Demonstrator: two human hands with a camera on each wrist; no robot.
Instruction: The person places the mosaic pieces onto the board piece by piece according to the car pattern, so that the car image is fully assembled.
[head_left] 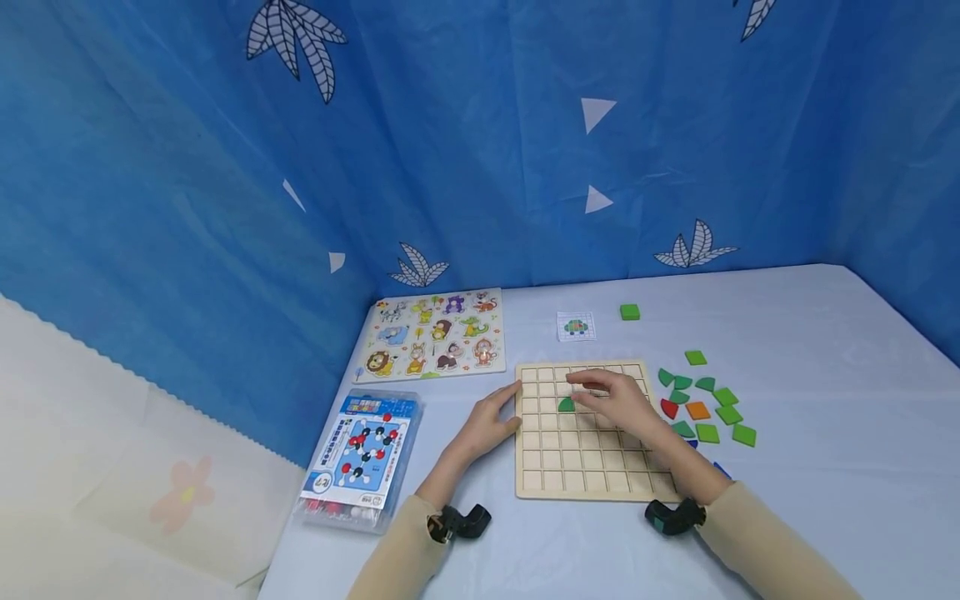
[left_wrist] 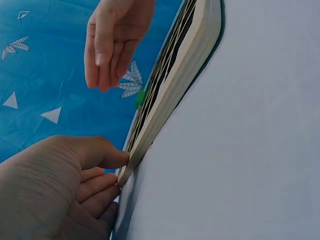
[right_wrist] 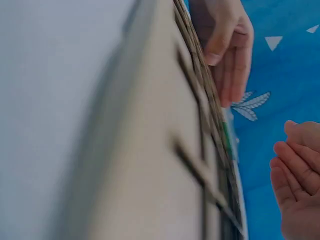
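A wooden grid board (head_left: 540, 483) lies on the table before me. My left hand (head_left: 489, 423) touches its left edge, with fairly straight fingers and the thumb against the rim in the left wrist view. My right hand (head_left: 618, 406) hovers over the upper middle of the grid. Its fingers are relaxed, and in the right wrist view nothing shows between them. One dark green quarter-circle piece (head_left: 566, 405) lies on the grid, close to the right fingertips. Behind the board lies a small printed card (head_left: 576, 326) with a coloured pattern.
Right of the board lie several green squares (head_left: 727, 414), an orange square (head_left: 698, 411), a red quarter-circle (head_left: 669, 408) and green quarter-circles (head_left: 665, 377). A green block (head_left: 630, 312) sits behind. To the left are an animal puzzle (head_left: 408, 333) and a boxed molecule kit (head_left: 363, 458).
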